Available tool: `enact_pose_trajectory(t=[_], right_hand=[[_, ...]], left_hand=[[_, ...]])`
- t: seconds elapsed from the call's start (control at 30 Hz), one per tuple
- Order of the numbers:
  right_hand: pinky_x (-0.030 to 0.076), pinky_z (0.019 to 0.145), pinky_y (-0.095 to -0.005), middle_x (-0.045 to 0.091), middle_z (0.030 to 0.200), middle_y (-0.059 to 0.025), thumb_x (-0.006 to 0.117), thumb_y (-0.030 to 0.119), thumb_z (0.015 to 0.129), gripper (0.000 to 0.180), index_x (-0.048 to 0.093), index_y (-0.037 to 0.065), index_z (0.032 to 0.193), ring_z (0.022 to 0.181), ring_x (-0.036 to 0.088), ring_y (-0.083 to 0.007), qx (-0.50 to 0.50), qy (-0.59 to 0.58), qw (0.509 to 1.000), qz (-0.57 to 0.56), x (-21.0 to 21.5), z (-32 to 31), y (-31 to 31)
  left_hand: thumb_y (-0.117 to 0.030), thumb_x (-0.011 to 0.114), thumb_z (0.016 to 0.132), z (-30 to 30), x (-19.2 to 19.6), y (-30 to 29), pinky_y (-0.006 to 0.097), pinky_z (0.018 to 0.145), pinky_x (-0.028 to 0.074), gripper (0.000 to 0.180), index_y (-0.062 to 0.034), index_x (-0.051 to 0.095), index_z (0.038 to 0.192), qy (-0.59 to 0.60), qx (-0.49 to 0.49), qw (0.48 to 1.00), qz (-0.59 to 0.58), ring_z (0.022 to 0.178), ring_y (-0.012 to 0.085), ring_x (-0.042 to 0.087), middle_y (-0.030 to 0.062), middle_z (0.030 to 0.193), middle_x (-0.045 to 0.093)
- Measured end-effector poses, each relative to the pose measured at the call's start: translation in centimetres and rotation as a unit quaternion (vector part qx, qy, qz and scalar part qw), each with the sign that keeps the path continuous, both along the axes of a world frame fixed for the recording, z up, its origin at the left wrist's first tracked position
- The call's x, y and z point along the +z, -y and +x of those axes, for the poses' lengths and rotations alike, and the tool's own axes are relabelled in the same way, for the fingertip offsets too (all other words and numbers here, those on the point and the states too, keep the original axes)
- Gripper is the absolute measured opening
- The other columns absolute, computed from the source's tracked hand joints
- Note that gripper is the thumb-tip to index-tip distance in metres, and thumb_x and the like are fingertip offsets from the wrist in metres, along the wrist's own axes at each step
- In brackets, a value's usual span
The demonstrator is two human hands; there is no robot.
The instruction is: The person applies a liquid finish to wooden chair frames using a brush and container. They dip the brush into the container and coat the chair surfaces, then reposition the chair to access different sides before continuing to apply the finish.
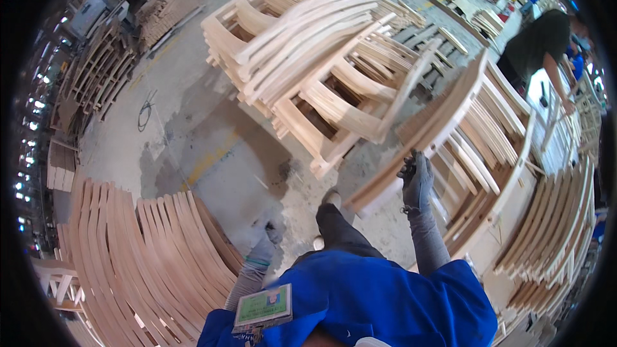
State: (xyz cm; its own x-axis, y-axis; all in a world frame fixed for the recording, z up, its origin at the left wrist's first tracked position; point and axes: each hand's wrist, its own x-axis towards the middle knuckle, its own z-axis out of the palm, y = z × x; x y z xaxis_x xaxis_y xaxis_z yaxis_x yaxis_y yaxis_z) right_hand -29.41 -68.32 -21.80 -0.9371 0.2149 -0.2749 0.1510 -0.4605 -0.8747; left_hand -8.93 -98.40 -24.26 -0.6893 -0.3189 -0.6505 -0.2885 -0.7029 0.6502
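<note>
My right hand (418, 184), in a grey glove with dark fingertips, is raised in front of a chair-back frame (463, 99). Its fingers are curled in, and whatever they may hold is hidden. Whether it touches the long curved wooden rail beside it, I cannot tell. My left hand (265, 244), also gloved, hangs low beside a stack of long curved wooden slats (173, 238). Motion blurs its fingers, which hides their shape. Ahead of me stand stacked pale wooden chair frames (340, 106) with bundles of curved rails (308, 29) across them.
A person in a dark shirt (536, 42) bends over a worktable (553, 128) at the far right. More curved slats (553, 218) stand at the right. Dark wooden frames (99, 77) are piled far left. A cable loop (146, 110) lies on the stained concrete floor (231, 180).
</note>
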Motion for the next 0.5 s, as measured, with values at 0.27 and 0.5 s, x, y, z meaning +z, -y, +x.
enact_pose_trajectory(t=[0.27, 0.5], right_hand=[[0.046, 0.049, -0.0244, 0.054, 0.073, -0.0039, 0.052, 0.026, 0.090, 0.025, 0.055, 0.004, 0.101, 0.059, 0.052, -0.0116, 0.082, 0.082, 0.987, -0.108, -2.1, -7.5, 8.4], [0.047, 0.049, -0.0249, 0.054, 0.073, -0.0038, 0.051, 0.026, 0.091, 0.023, 0.054, 0.004, 0.099, 0.059, 0.052, -0.0112, 0.098, 0.097, 0.986, -0.094, -0.7, -12.0, 13.6]], left_hand=[[-0.024, 0.060, 0.084, -12.9, 4.8, 6.2, 0.020, 0.038, 0.026, 0.016, -0.0096, 0.058, 0.077, 0.075, -0.014, 0.982, -0.174, 0.043, 0.0032, 0.035, -0.0053, 0.055, 0.044], [-0.018, 0.064, 0.081, -29.2, 3.5, 14.2, 0.019, 0.050, 0.041, 0.026, -0.0017, 0.060, 0.101, -0.098, -0.101, 0.941, -0.306, 0.057, 0.0052, 0.050, 0.0004, 0.076, 0.058]])
